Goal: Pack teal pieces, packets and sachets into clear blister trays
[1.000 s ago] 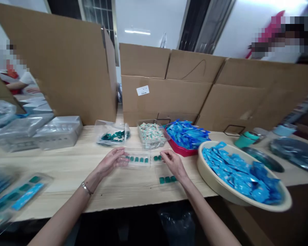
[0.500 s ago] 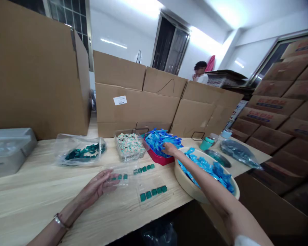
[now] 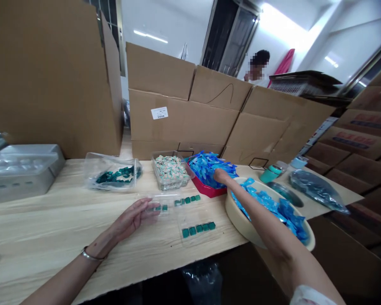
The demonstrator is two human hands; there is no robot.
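My left hand [image 3: 135, 218] holds the left end of a clear plastic tray [image 3: 169, 198], its thumb on top and its fingers beneath. Small green squares [image 3: 164, 208] sit in a row in this tray. Two more rows lie just to the right, the nearer one with several dark green squares [image 3: 198, 229] in clear plastic. My right hand [image 3: 220, 176] reaches into a red basin [image 3: 206, 190] heaped with thin blue packets [image 3: 206, 167]. Its fingertips are hidden, so I cannot make out what they touch.
Beneath my right forearm stands a cream basin [image 3: 241, 222] of crinkled blue packets. A clear box of small pale pieces [image 3: 169, 169] and a bag of green pieces [image 3: 117, 174] stand behind. Cardboard [image 3: 184, 118] walls the table's back. Another person [image 3: 257, 67] is beyond.
My view has turned slightly, shifting the table's things rightward and up. The left hand still holds the tray. My right hand stays at the blue packets, its fingers now less visible.
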